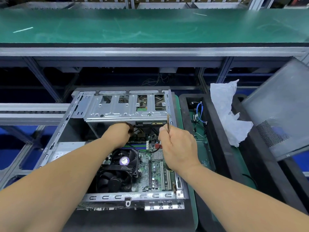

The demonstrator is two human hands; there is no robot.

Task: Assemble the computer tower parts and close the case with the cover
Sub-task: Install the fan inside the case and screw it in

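Before us, across the far side, runs a long green conveyor belt (150, 25), scuffed and catching pale streaks of overhead light. We see its grey aluminium rail (150, 51) along the near edge, with slanted metal struts (41, 77) and dark bays beneath. Beyond the belt, at the far top, shelving (160, 2) holds rows of boxes. On the left a roller track (31, 112) runs in from the edge. Blue floor (10, 148) shows low on the left, between frame members.
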